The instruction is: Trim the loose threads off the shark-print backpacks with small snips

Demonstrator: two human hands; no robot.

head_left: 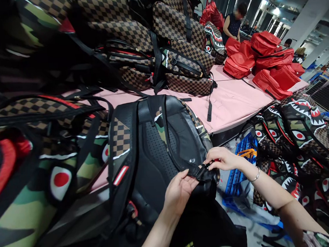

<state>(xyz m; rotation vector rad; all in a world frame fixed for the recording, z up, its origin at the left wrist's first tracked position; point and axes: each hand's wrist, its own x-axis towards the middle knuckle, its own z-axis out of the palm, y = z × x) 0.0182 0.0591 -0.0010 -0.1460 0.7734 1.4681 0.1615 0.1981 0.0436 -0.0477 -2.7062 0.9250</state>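
A black backpack (pixel 153 159) with checkered and camouflage panels lies in front of me, its padded back and shoulder straps facing up. Near its lower right edge, my left hand (pixel 181 185) has its fingers closed on the end of a black strap (pixel 196 172) with a buckle. My right hand (pixel 221 159), with a bracelet on the wrist, pinches the strap's other side at the buckle. The two hands are close together, and the fingertips partly hide the buckle.
Checkered backpacks (pixel 173 22) are piled behind on a pink-covered table (pixel 226 102). Camouflage bags (pixel 19 213) fill the left side. Red bags (pixel 275 71) lie at the back right, near a person (pixel 232 27). Shark-print bags (pixel 300 127) and a blue crate (pixel 238 174) are at the right.
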